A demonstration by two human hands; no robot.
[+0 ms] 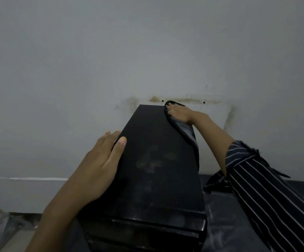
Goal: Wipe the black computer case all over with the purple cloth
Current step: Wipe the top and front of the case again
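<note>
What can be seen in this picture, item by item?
computer case: one, black, standing in the middle, smudged top facing the camera
cloth: one, greyish purple with a dark border, against the case's far right edge
wall: one, pale grey, behind the case
stains: a brownish streak, on the wall just above the case's far end
small holes: two, dark, in the wall along that streak
surface: one, black, under the case and to its right
sleeve: one, dark with white stripes, on the right forearm
left hand: one, rests on the case's left top edge, thumb on top
right hand: one, presses the cloth at the case's far right corner
</note>
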